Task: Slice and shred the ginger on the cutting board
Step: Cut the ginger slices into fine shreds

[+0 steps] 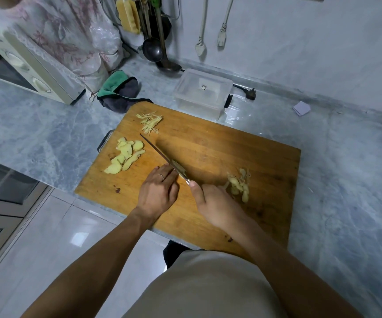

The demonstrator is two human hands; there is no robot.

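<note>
- Grey marble counter carries your wooden cutting board, and a clear plastic box stands just behind it.
- Your right hand grips the knife at its handle, with the thumb lying along the top.
- Your left hand rests beside the blade, fingers bent down on something small at the edge; what it pins I cannot tell.
- You have ginger slices in a pile left of the blade.
- Your ginger shreds lie near the far edge of the board.
- Ginger peelings lie just beside your right hand.
</note>
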